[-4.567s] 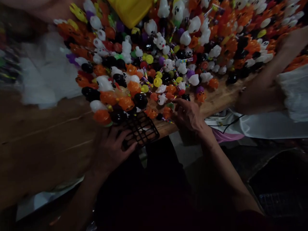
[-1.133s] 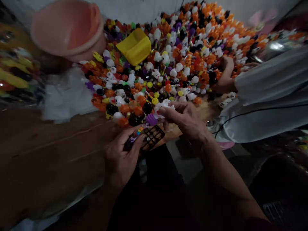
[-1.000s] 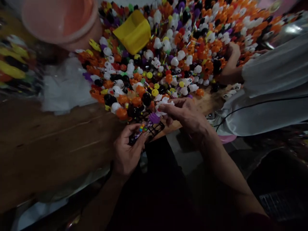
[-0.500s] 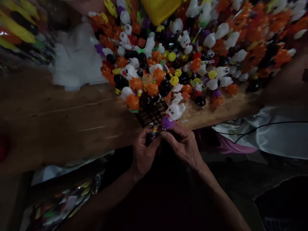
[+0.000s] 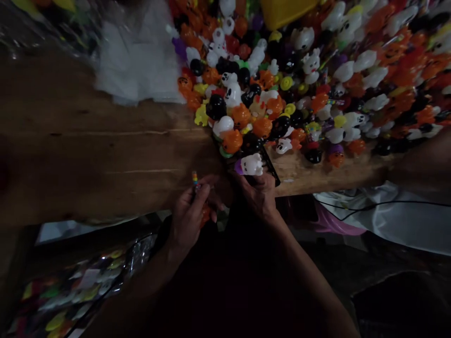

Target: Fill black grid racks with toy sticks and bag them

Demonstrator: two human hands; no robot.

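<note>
My left hand (image 5: pixel 188 213) is closed around a thin clear tube with coloured bits in it (image 5: pixel 195 177), which sticks up past the thumb. Under those fingers an orange piece (image 5: pixel 205 215) shows, partly hidden. My right hand (image 5: pixel 259 195) is closed at a white animal-headed toy with a purple base (image 5: pixel 251 164), now tipped on its side. It lies over a black lattice basket (image 5: pixel 271 166) at the bench edge; the fingertips are partly hidden in shadow. Beyond it are a pumpkin-faced orange toy (image 5: pixel 232 141) and a small white ghost toy (image 5: pixel 283 146).
A large heap of orange, white, black and purple toys (image 5: pixel 338 94) covers the back and right of the wooden bench (image 5: pixel 105 155). White plastic sheets (image 5: pixel 137 65) lie left of it, a yellow container (image 5: pixel 287 11) behind. Bagged coloured pieces (image 5: pixel 81 286) sit below left. Another person's arm (image 5: pixel 423 157) reaches in at right.
My hands have moved apart, the left drawing away leftward with the tube. The white and purple toy has gone from upright to lying sideways at my right hand. The view has shifted.
</note>
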